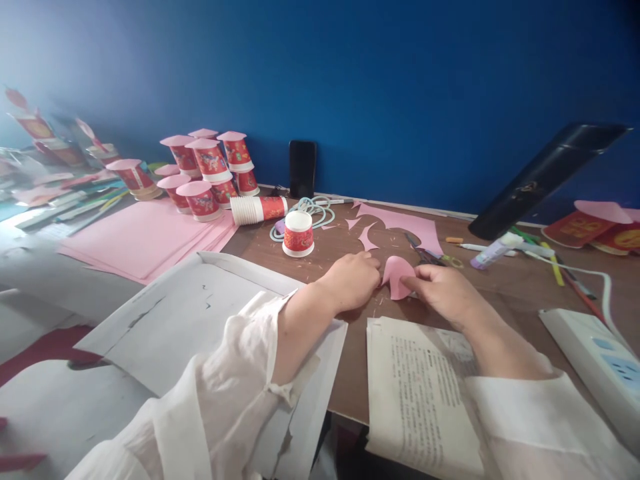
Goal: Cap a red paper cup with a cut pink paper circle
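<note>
Both hands pinch a small curved piece of pink paper just above the brown table. My left hand grips its left edge with closed fingers. My right hand pinches its right edge. An upside-down red paper cup stands a little beyond my left hand. A cut pink sheet and small pink scraps lie behind the hands, with scissors beside them.
Stacked red cups with pink paper caps, a sleeve of cups on its side, pink sheets, a black phone, a cable, pens and a glue stick, a printed page, a white power strip.
</note>
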### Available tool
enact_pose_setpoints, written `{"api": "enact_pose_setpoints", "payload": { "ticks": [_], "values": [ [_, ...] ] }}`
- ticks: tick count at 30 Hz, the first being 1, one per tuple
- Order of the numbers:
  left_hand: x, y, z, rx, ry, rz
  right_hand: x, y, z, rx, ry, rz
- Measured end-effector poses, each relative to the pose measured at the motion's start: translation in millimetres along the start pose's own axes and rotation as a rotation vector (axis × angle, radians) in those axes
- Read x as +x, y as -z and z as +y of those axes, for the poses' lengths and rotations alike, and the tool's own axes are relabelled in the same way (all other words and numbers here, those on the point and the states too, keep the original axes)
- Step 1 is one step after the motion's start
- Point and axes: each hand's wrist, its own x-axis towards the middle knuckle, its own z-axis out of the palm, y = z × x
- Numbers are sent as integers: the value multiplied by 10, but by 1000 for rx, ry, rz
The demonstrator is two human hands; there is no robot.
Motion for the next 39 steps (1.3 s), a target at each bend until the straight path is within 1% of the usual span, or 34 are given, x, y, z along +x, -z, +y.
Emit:
{"api": "enact_pose_setpoints", "payload": {
  "ticks": [5, 7, 8, 9, 11, 13, 15, 17, 20, 22, 27, 30, 32, 35, 37, 39],
  "values": [
    [-17, 42, 5, 15, -79, 8, -11, 8, -15, 51, -33, -16],
    [-26, 97, -15, -66, -62, -6, -24, 26, -20, 152, -38, -39],
    [-28, 132, -30, -159, -18, -23, -31, 39, -22, 240, -50, -51],
    [-28, 167, -47, -288, 60, -41, -38, 52, -26, 351, -72, -63],
    [-24, 225, -79, -592, 267, -72, -53, 82, -42, 600, -132, -81],
    [-13, 255, -95, -867, 451, -65, -68, 108, -73, 807, -176, -91],
    [3, 257, -88, -1098, 559, -40, -80, 124, -108, 924, -178, -111],
    [18, 249, -64, -1301, 594, -45, -85, 127, -133, 978, -166, -119],
    [31, 250, -24, -1515, 587, -94, -82, 115, -138, 1004, -140, -103],
    [35, 258, -10, -1598, 604, -102, -80, 104, -130, 991, -128, -87],
    [53, 237, -14, -1681, 647, -13, -98, 77, -159, 952, -97, -21],
    [76, 194, -27, -1734, 636, 18, -100, 51, -204, 945, -92, -15],
    [96, 162, -45, -1791, 632, 60, -86, 26, -213, 939, -81, 7],
    [130, 117, -81, -1873, 675, 172, -40, -21, -152, 913, -64, 106],
    [149, 99, -97, -1908, 723, 230, 3, -40, -55, 839, -65, 232],
    [157, 93, -99, -1904, 782, 281, 59, -30, 84, 693, -54, 393]
  ]
}}
